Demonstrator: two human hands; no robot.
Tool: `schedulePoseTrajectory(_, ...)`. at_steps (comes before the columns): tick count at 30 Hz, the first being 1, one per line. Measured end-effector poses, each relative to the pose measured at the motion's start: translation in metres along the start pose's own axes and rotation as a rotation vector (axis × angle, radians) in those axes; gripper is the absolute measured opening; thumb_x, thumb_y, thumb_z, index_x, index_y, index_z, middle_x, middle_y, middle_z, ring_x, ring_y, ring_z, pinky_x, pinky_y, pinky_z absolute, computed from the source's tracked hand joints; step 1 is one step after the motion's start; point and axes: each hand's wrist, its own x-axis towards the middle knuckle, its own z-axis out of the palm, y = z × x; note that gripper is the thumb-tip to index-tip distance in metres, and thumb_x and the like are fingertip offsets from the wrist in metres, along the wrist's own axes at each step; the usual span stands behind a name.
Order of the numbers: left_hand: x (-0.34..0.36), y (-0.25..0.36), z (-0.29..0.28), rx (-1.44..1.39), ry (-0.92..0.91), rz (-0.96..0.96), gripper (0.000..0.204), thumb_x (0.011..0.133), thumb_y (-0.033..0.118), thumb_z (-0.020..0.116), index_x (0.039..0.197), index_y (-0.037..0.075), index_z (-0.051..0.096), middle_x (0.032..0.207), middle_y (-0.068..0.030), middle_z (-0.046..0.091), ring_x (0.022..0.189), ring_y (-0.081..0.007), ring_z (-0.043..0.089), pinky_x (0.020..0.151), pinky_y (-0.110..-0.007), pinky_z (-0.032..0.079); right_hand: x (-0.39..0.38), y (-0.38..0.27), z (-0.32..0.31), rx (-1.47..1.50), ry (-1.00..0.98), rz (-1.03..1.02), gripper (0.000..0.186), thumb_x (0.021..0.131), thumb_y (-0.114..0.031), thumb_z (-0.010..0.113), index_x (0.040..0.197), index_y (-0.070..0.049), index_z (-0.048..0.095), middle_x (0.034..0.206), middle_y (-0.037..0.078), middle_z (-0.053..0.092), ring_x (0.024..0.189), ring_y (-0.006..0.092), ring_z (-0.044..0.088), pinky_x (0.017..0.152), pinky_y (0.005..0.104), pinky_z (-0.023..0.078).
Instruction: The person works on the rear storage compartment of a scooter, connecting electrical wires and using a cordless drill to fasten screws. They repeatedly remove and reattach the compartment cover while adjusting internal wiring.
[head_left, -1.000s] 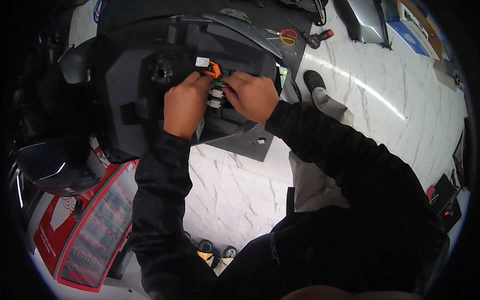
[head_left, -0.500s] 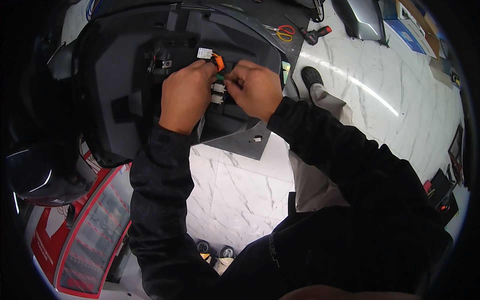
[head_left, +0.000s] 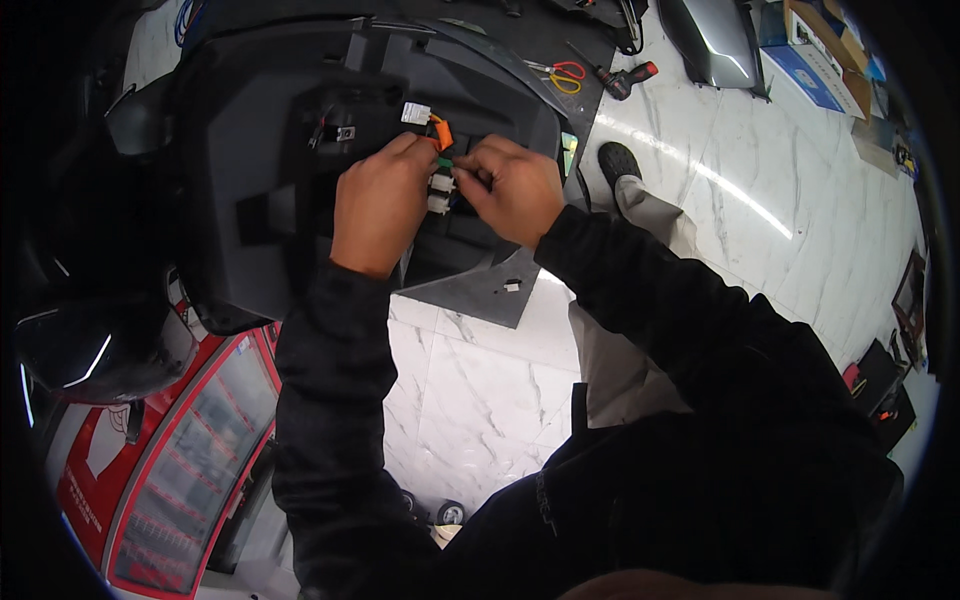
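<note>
My left hand (head_left: 382,208) and my right hand (head_left: 515,192) meet over a large black plastic panel (head_left: 255,130). Between their closed fingertips is a small green piece (head_left: 445,162), perhaps a connector; the fingers hide much of it. Just beyond it are an orange connector (head_left: 445,134) and a white connector (head_left: 416,113) joined by orange wire. Two white connectors (head_left: 441,184) sit on the near side of the green piece, between the hands. A metal clip (head_left: 345,133) shows on the panel, left of the hands.
Pliers (head_left: 563,76) with red and yellow handles and a power driver (head_left: 626,80) lie beyond the panel. A small white part (head_left: 512,286) rests on the dark mat (head_left: 470,300). Another person's shoe (head_left: 619,163) is at right. A red-framed display case (head_left: 190,470) stands at lower left.
The whole view has shifted slightly, so the panel appears a little to the right. Both hands stay at the green piece with nearly the same grip.
</note>
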Motion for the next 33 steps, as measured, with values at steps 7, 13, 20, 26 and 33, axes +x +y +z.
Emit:
schedulePoseTrajectory(7, -0.005, -0.001, 0.005, 0.121, 0.057, 0.110, 0.006, 0.089, 0.005, 0.070, 0.095, 0.006, 0.070, 0.098, -0.0059, 0.073, 0.086, -0.0297, 0.077, 0.071, -0.043, 0.061, -0.006, 0.008, 0.006, -0.114, 0.118, -0.223, 0.013, 0.092, -0.014, 0.082, 0.102, -0.007, 0.081, 0.093, 0.006, 0.072, 0.076, 0.0249, 0.073, 0.065, 0.0378, 0.059)
schedulePoseTrajectory(13, -0.006, -0.004, 0.004, 0.174, 0.007, 0.137, 0.007, 0.087, 0.004, 0.070, 0.095, 0.006, 0.070, 0.096, -0.0064, 0.072, 0.086, -0.0290, 0.076, 0.070, -0.042, 0.061, -0.006, 0.013, 0.008, -0.322, 0.103, -0.349, 0.015, 0.091, -0.013, 0.083, 0.103, -0.008, 0.077, 0.098, 0.004, 0.071, 0.083, 0.0236, 0.073, 0.063, 0.0371, 0.059)
schedulePoseTrajectory(20, -0.003, -0.005, 0.001, 0.156, -0.007, 0.194, 0.008, 0.092, 0.005, 0.071, 0.100, 0.006, 0.072, 0.093, -0.0077, 0.070, 0.082, -0.0296, 0.074, 0.069, -0.042, 0.061, -0.006, 0.009, 0.007, -0.323, 0.093, -0.389, 0.016, 0.093, -0.012, 0.078, 0.106, -0.003, 0.076, 0.099, 0.006, 0.067, 0.087, 0.0229, 0.070, 0.061, 0.0353, 0.059)
schedulePoseTrajectory(26, -0.001, -0.007, 0.000, 0.092, -0.074, 0.160, 0.012, 0.087, 0.002, 0.071, 0.099, 0.003, 0.072, 0.098, -0.0098, 0.073, 0.089, -0.0318, 0.076, 0.075, -0.044, 0.063, -0.006, 0.013, 0.010, -0.197, 0.100, -0.323, 0.019, 0.091, -0.011, 0.081, 0.108, -0.003, 0.077, 0.099, 0.006, 0.069, 0.087, 0.0251, 0.072, 0.070, 0.0372, 0.061)
schedulePoseTrajectory(33, -0.003, -0.005, -0.002, 0.004, -0.035, 0.066, 0.013, 0.095, 0.006, 0.076, 0.108, 0.003, 0.075, 0.099, -0.0124, 0.072, 0.084, -0.0362, 0.074, 0.072, -0.044, 0.061, -0.006, 0.014, 0.009, -0.042, 0.142, -0.236, 0.020, 0.090, -0.008, 0.084, 0.109, -0.002, 0.078, 0.101, 0.009, 0.075, 0.081, 0.0271, 0.075, 0.071, 0.0368, 0.062)
